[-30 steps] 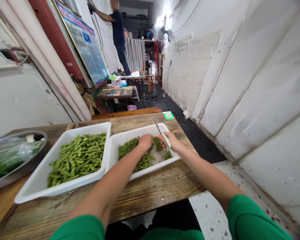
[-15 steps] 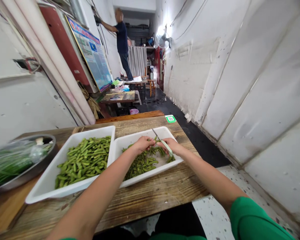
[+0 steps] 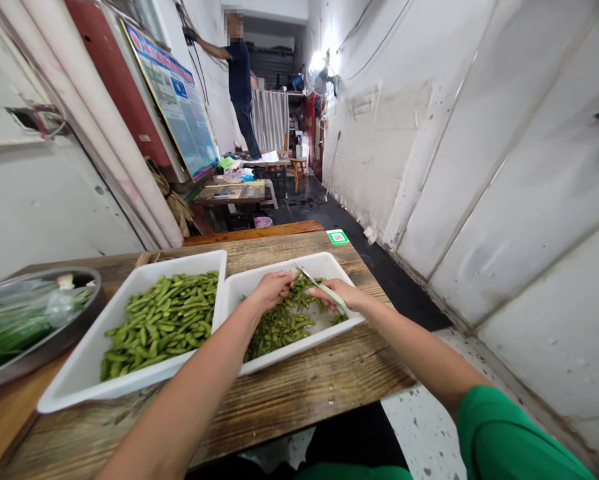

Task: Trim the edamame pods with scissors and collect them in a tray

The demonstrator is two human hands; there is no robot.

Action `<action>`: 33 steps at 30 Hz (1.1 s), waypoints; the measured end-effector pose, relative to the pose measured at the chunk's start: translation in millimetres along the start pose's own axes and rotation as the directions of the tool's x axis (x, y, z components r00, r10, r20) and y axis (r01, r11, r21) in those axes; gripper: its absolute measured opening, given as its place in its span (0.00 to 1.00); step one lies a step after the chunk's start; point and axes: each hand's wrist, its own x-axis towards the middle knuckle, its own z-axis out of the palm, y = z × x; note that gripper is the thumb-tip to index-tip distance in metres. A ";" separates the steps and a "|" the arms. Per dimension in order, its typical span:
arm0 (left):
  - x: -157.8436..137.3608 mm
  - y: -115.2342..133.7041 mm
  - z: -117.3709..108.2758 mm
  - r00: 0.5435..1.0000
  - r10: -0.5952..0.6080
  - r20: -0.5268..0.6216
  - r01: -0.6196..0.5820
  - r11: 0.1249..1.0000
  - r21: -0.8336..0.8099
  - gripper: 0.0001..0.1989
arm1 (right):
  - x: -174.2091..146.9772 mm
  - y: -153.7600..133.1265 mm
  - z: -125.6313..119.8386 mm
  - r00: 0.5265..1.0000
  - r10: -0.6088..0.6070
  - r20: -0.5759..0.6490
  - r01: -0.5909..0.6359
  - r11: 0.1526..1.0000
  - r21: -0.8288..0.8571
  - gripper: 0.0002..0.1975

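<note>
My right hand (image 3: 340,295) grips a pair of scissors (image 3: 335,298) with pale green handles, the blades pointing up and to the left. Just left of the blades, my left hand (image 3: 275,288) pinches an edamame pod (image 3: 298,274) near the blade tips. Both hands are over the right white tray (image 3: 279,363), where many green edamame pods (image 3: 280,331) lie mostly on the left side and along the back. Beside it stands the left white tray (image 3: 72,387), holding a larger heap of edamame pods (image 3: 166,319).
A metal bowl (image 3: 86,320) with bagged green vegetables (image 3: 22,327) stands at the left of the wooden table (image 3: 299,407). A green QR card (image 3: 338,237) lies at the far corner. Farther back, a person (image 3: 240,93) stands raised at the left wall, near a low table (image 3: 234,193).
My hands have moved apart; the left has shifted slightly left. The scissor blades now reach toward the left fingertips and look spread. The whole view has shifted a little.
</note>
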 end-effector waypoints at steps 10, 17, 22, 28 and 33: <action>2.3 2.8 -2.8 0.994 -0.106 -0.017 0.103 0.987 -0.120 0.05 | 0.2 1.4 0.1 1.000 -0.004 0.011 0.003 1.000 0.016 0.21; 4.6 -2.1 -3.0 0.993 -0.118 0.012 0.119 0.984 -0.131 0.06 | -3.6 -1.7 1.2 0.998 0.060 -0.014 -0.061 0.997 -0.047 0.21; 6.4 -6.7 -1.9 0.993 -0.114 -0.040 0.108 0.984 -0.140 0.07 | -3.3 -1.0 1.4 0.997 0.079 -0.028 -0.081 0.988 -0.129 0.22; 5.4 2.4 -5.1 0.998 -0.026 0.056 0.039 0.968 -0.247 0.06 | 1.4 0.7 0.9 0.993 0.050 -0.105 -0.052 0.998 -0.019 0.21; -4.7 13.8 -11.9 0.964 0.100 0.248 -0.036 0.967 -0.251 0.09 | 3.7 1.2 0.3 0.969 -0.050 -0.241 0.075 0.992 0.097 0.19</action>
